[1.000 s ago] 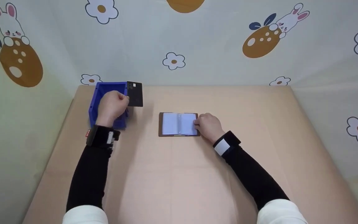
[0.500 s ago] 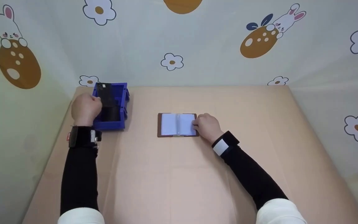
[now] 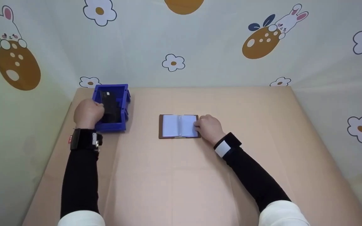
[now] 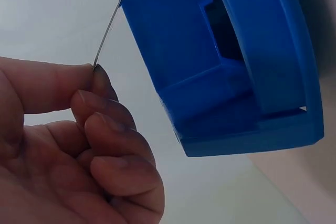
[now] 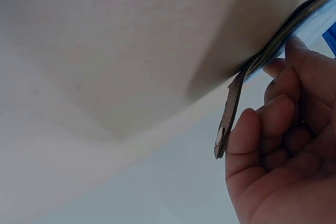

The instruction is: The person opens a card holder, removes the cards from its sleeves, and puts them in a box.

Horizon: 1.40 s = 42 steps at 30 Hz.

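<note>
My left hand (image 3: 88, 114) pinches a black card (image 3: 108, 99) by its edge, between thumb and index finger. In the left wrist view the card (image 4: 111, 29) shows edge-on as a thin line, the other fingers curled below. The card overlaps the inside of a blue plastic bin (image 3: 111, 127) at the back left. Mid-table lies a small brown card holder (image 3: 161, 127), spread flat with clear sleeves (image 3: 170, 126). My right hand (image 3: 211, 128) grips its right edge, thumb over the sleeve. In the right wrist view a strap with a snap (image 5: 227, 116) sticks out beside the curled fingers.
A tan covered table (image 3: 174, 182) carries the bin and the holder. Behind it and at both sides hangs a pale cloth (image 3: 212, 47) printed with flowers and rabbits. Dark contents show inside the bin.
From the bin's right side, my left hand has moved left with the card, then lowered slightly so the card sits lower over the bin. My right hand stays on the card holder.
</note>
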Each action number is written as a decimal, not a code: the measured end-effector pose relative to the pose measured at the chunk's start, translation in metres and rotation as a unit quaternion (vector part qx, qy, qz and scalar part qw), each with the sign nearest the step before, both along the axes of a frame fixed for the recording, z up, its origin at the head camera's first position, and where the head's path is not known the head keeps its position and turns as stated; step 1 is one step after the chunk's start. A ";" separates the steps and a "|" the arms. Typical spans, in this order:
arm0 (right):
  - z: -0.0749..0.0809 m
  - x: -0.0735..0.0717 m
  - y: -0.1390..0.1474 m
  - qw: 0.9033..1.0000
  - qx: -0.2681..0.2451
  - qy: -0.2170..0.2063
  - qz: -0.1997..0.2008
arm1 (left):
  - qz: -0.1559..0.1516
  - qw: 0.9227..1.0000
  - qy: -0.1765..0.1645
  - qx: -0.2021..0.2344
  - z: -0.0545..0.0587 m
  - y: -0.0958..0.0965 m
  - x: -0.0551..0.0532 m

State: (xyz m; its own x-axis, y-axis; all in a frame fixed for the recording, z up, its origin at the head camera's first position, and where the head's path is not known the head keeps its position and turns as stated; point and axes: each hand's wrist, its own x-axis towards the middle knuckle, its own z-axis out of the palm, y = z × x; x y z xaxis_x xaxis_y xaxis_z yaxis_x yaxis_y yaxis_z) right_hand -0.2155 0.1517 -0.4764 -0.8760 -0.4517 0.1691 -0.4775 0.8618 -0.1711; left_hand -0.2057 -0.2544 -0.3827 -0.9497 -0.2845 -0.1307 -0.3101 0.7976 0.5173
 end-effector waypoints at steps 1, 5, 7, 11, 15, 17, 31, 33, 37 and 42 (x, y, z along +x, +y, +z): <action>0.000 0.000 0.000 1.000 0.000 -0.001 0.000 | 0.001 1.000 -0.004 0.001 -0.001 0.000 0.000; 0.002 0.001 -0.001 1.000 0.000 -0.012 0.000 | 0.018 1.000 0.001 -0.010 -0.005 -0.001 -0.001; 0.002 0.001 -0.001 1.000 0.003 -0.011 0.002 | 0.031 0.999 0.009 -0.020 -0.007 -0.002 -0.001; 0.002 0.000 -0.002 1.000 0.005 -0.007 0.001 | 0.041 0.999 0.020 -0.025 -0.008 -0.004 0.001; 0.003 0.000 -0.002 1.000 0.006 -0.007 0.001 | 0.037 0.999 0.028 -0.023 -0.007 -0.004 0.001; 0.002 0.000 -0.002 1.000 0.005 -0.006 0.001 | 0.036 0.999 0.031 -0.023 -0.007 -0.002 0.002; -0.002 -0.001 0.001 1.000 -0.001 -0.007 -0.005 | 0.005 0.998 0.057 -0.025 -0.001 0.016 0.004; -0.002 -0.001 0.001 1.000 0.000 -0.008 -0.006 | -0.005 0.998 0.063 -0.024 0.000 0.021 0.004; -0.001 -0.001 0.001 1.000 0.000 -0.011 -0.006 | -0.026 0.996 0.083 -0.030 -0.001 0.033 0.006; 0.000 0.000 0.001 1.000 -0.008 -0.012 -0.006 | -0.042 0.993 0.108 -0.033 -0.006 0.053 0.005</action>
State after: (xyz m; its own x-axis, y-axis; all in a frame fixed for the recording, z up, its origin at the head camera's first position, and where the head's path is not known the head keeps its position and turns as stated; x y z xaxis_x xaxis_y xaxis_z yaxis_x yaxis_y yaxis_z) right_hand -0.2159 0.1530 -0.4759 -0.8854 -0.4381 0.1552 -0.4622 0.8650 -0.1951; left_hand -0.2002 -0.2015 -0.3886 -0.9742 -0.2050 0.0940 -0.1298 0.8504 0.5098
